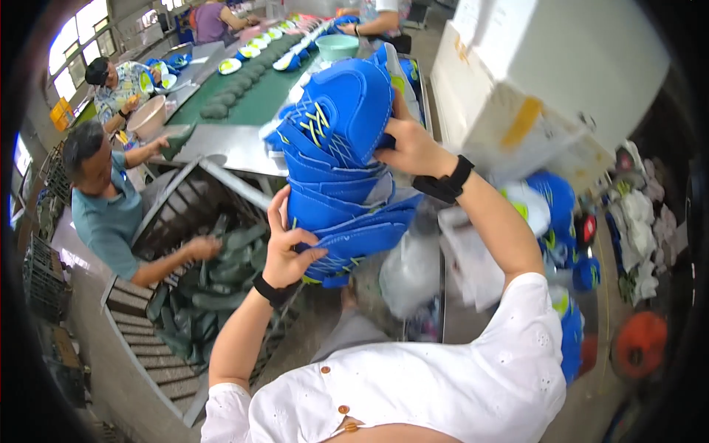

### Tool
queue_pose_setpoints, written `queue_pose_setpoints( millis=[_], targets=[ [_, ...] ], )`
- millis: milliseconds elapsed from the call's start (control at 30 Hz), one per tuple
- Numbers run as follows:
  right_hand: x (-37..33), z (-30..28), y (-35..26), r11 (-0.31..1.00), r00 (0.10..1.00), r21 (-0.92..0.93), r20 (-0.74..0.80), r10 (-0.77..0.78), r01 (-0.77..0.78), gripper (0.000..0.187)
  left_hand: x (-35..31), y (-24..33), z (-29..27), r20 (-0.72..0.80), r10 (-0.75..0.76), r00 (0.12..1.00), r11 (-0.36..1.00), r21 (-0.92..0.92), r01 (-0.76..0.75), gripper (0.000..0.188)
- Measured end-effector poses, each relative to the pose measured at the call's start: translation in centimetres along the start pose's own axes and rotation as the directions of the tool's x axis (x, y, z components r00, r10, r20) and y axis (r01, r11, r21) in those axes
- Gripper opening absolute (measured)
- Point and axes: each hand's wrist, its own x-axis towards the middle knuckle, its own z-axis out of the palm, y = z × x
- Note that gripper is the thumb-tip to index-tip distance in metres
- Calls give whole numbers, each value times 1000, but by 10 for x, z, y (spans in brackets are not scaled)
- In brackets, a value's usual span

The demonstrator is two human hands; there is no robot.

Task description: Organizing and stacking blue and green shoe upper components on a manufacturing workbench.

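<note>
Between my hands is a stack of blue shoe uppers [329,192], nested one over another, with yellow-green stitching and lace details. My left hand [284,247] grips the lower end, its thumb across the lowest upper. At the top right, my right hand [417,145] holds the topmost upper [358,100] by its edge, with some of its fingers hidden behind the material. The stack is held up in front of me, near the end of the green conveyor belt [255,100].
A metal-framed bin [133,325] of dark green foot-shaped forms stands at left, where a co-worker [107,207] reaches in. Other people sit along the belt. A pale green basin [337,48] stands beyond the stack. White boxes [473,103] and more blue uppers [550,196] lie at right.
</note>
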Motion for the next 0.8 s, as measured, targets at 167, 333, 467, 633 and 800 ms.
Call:
queue_pose_setpoints(
  millis=[167,333,467,633,800],
  targets=[
    [121,-29,155,996,993,39,-89,-79,83,53,170,-101,-7,-139,52,989,996,78,-42,20],
    [184,-40,289,996,989,48,-129,-70,77,50,284,-193,-1,-159,73,985,990,127,-53,21],
    [207,-6,375,999,997,31,-70,43,-41,61,322,-261,-10,-148,26,989,983,182,1,22],
    [162,45,487,969,964,24,-97,246,-245,66,347,-376,10,14,-63,998,965,256,57,26],
    [30,88,583,825,651,-299,510,563,-480,52,362,-456,45,93,-391,916,796,534,286,37]
  ],
)
